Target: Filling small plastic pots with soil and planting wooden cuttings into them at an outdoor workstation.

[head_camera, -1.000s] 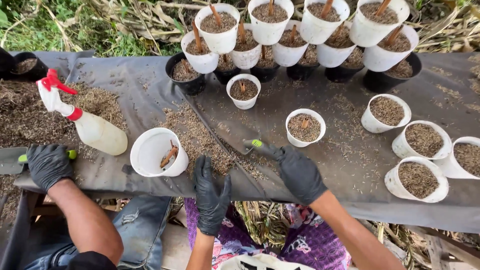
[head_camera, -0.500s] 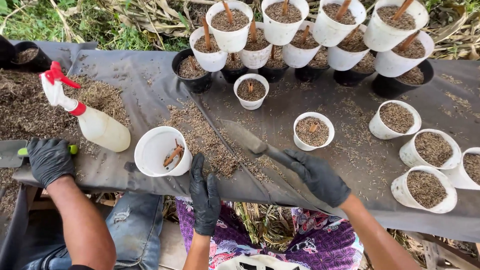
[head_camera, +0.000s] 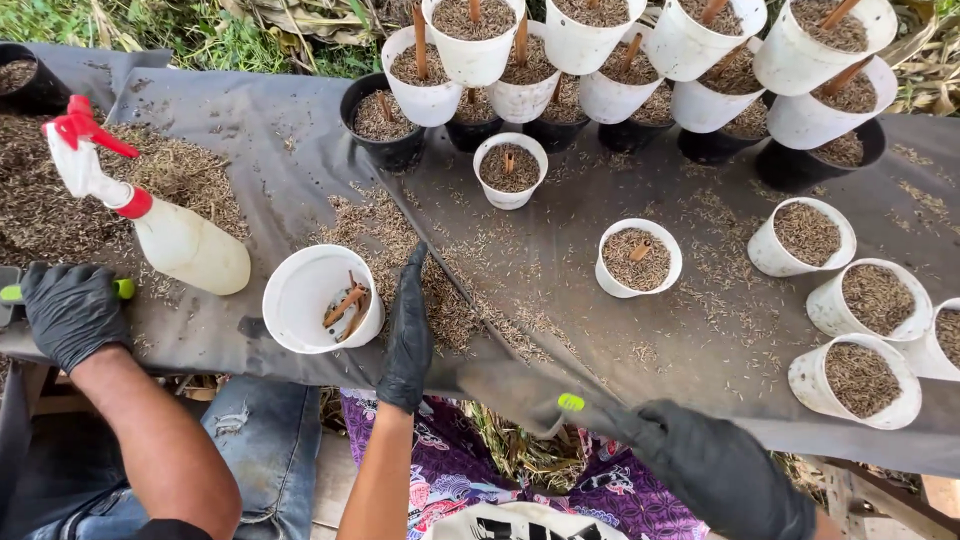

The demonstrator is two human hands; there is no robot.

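The only package-like thing is a spray bottle (head_camera: 190, 250) lying on its side at the left of the frame on the grey sheet, its pale, cloudy plastic body pointing towards the middle and its white neck with a red collar and red trigger head pointing to the upper left; no label shows on the side that faces up. At the bottom edge, just left of centre, a white printed item (head_camera: 520, 522) with bold black marks is cut off by the frame. It cannot be told whether this is a bag or cloth.
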